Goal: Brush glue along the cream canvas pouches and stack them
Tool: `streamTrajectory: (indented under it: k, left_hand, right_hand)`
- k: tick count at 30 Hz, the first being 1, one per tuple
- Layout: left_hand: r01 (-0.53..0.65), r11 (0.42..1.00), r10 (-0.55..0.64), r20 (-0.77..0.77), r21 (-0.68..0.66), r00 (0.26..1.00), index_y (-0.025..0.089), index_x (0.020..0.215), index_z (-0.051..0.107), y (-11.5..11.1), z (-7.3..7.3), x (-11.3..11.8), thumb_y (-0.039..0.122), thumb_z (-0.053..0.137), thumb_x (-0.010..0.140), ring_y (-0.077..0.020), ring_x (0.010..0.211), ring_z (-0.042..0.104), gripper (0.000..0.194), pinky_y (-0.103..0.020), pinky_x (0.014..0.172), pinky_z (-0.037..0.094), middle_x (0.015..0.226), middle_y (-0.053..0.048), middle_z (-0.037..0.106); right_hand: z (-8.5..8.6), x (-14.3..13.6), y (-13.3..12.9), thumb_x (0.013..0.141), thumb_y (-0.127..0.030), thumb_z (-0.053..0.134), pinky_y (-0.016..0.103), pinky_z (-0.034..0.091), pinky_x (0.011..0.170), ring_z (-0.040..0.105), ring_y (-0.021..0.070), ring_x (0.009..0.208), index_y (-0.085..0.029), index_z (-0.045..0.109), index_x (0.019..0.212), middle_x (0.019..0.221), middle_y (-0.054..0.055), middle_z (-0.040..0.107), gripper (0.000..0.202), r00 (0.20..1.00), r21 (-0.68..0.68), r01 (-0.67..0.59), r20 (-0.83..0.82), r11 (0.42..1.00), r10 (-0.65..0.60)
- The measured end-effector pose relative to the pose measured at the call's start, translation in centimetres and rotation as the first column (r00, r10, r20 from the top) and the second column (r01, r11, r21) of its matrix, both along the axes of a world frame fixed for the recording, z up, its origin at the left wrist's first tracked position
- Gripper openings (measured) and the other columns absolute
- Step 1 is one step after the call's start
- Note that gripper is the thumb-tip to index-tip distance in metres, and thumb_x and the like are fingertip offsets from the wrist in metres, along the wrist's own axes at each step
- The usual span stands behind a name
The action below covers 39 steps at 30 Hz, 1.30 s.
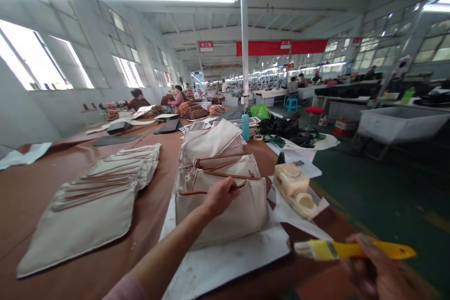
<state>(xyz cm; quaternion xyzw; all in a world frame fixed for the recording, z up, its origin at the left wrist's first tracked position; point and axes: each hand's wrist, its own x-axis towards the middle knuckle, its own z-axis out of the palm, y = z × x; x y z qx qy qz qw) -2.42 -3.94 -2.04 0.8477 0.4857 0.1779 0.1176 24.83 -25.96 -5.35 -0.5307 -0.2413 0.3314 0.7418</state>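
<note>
My left hand (221, 198) is closed on the brown-trimmed top edge of a beige fabric bag piece (242, 211), the front one of a stack in the middle. More beige pieces (218, 143) stand and lie behind it, on white paper (242, 262). At the lower right, my right hand (374, 262) grips a paintbrush (337, 249) with a yellow handle and pale bristles that point left. The brush is in the air, apart from the bag piece. Between the stack and the right edge of the table sits a cut-open plastic jug (291, 179), yellowed and stained.
Overlapping beige pieces (94, 215) lie on the brown table covering (21, 206) at left. A turquoise bottle (245, 127), a tape roll (258, 137) and black material (281, 125) are behind the stack. A white bin (401, 124) stands right. Several people work farther back.
</note>
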Motion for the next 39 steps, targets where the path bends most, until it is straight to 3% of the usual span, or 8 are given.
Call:
streamTrajectory:
  k: [2, 6, 12, 16, 23, 30, 36, 39]
  left_hand:
    - [0.081, 0.995, -0.079, 0.034, -0.062, 0.996, 0.018, 0.088, 0.069, -2.1, 0.2, -0.1, 0.033, 0.064, 0.086, -0.0148, 0.073, 0.059, 0.016, -0.022, 0.065, 0.04, 0.077, 0.001, 0.066]
    - [0.285, 0.922, -0.206, 0.289, -0.264, 0.935, 0.016, 0.096, 0.073, -6.5, 1.1, -0.5, 0.031, 0.061, 0.086, -0.0154, 0.079, 0.061, 0.022, -0.02, 0.068, 0.043, 0.085, -0.001, 0.07]
    - [0.427, 0.78, -0.153, 0.522, -0.457, 0.839, 0.014, 0.107, 0.076, -10.8, 3.0, -1.1, 0.033, 0.064, 0.086, -0.0199, 0.091, 0.063, 0.031, -0.024, 0.077, 0.047, 0.101, -0.006, 0.072]
    - [0.469, 0.71, -0.139, 0.548, -0.525, 0.825, 0.014, 0.108, 0.076, -11.8, 3.7, -1.3, 0.037, 0.065, 0.086, -0.0207, 0.092, 0.064, 0.033, -0.025, 0.078, 0.047, 0.1, -0.007, 0.073]
    - [0.463, 0.772, -0.237, 0.479, -0.436, 0.845, 0.014, 0.103, 0.076, -12.6, 3.6, -1.2, 0.029, 0.063, 0.088, -0.016, 0.082, 0.062, 0.026, -0.021, 0.072, 0.045, 0.089, -0.004, 0.069]
    - [0.409, 0.908, -0.375, 0.263, -0.089, 0.889, 0.019, 0.087, 0.073, -14.5, 2.7, -1.4, 0.029, 0.063, 0.091, -0.0128, 0.075, 0.061, 0.014, -0.02, 0.067, 0.042, 0.083, -0.002, 0.067]
    - [0.428, 0.888, -0.45, 0.125, 0.167, 0.884, 0.019, 0.079, 0.067, -15.1, 1.5, -1.4, 0.035, 0.065, 0.091, -0.0121, 0.065, 0.057, 0.02, -0.023, 0.06, 0.037, 0.073, -0.001, 0.063]
    - [0.438, 0.871, -0.465, 0.088, 0.223, 0.881, 0.019, 0.078, 0.065, -15.1, 1.3, -1.3, 0.035, 0.066, 0.091, -0.012, 0.063, 0.056, 0.021, -0.024, 0.058, 0.036, 0.071, 0.0, 0.063]
  right_hand:
    - [2.2, -0.9, 0.3, 0.068, -0.043, 0.085, 0.018, 0.03, 0.035, 0.034, 0.0101, 0.043, -0.018, 0.057, 0.069, 0.055, -0.003, 0.041, 0.037, 0.99, 0.068, -0.004, -0.139, 0.998, 0.013]
    - [4.8, -3.3, 1.5, 0.071, -0.042, 0.086, 0.015, 0.03, 0.04, 0.037, 0.0095, 0.048, -0.017, 0.061, 0.079, 0.057, -0.003, 0.046, 0.037, 0.994, 0.183, -0.001, -0.11, 0.983, 0.021]
    - [4.2, -5.6, 3.0, 0.086, -0.052, 0.074, 0.022, 0.037, 0.046, 0.044, 0.0136, 0.052, -0.017, 0.059, 0.075, 0.059, -0.001, 0.049, 0.039, 0.965, 0.14, -0.184, 0.215, 0.973, 0.152]
    - [4.1, -5.8, 3.6, 0.088, -0.057, 0.069, 0.024, 0.038, 0.047, 0.046, 0.0149, 0.051, -0.018, 0.058, 0.071, 0.058, 0.0, 0.051, 0.044, 0.922, 0.099, -0.144, 0.374, 0.985, 0.097]
    - [4.3, -5.5, 2.4, 0.092, -0.057, 0.064, 0.025, 0.039, 0.048, 0.047, 0.0153, 0.051, -0.019, 0.057, 0.07, 0.058, 0.0, 0.051, 0.045, 0.906, 0.068, -0.123, 0.415, 0.99, 0.084]
    - [4.8, -3.9, 2.9, 0.089, -0.063, 0.064, 0.026, 0.041, 0.05, 0.049, 0.0168, 0.053, -0.018, 0.058, 0.075, 0.06, 0.0, 0.051, 0.047, 0.9, 0.117, 0.013, 0.431, 0.993, -0.063]
    - [5.6, -4.4, 2.0, 0.089, -0.058, 0.067, 0.022, 0.034, 0.045, 0.044, 0.0134, 0.05, -0.017, 0.059, 0.075, 0.058, -0.001, 0.049, 0.044, 0.854, -0.022, -0.375, 0.382, 0.927, 0.354]
    - [6.0, -3.7, 1.9, 0.09, -0.055, 0.068, 0.022, 0.032, 0.043, 0.04, 0.0122, 0.048, -0.017, 0.06, 0.078, 0.056, -0.003, 0.046, 0.041, 0.829, -0.053, -0.443, 0.356, 0.895, 0.432]
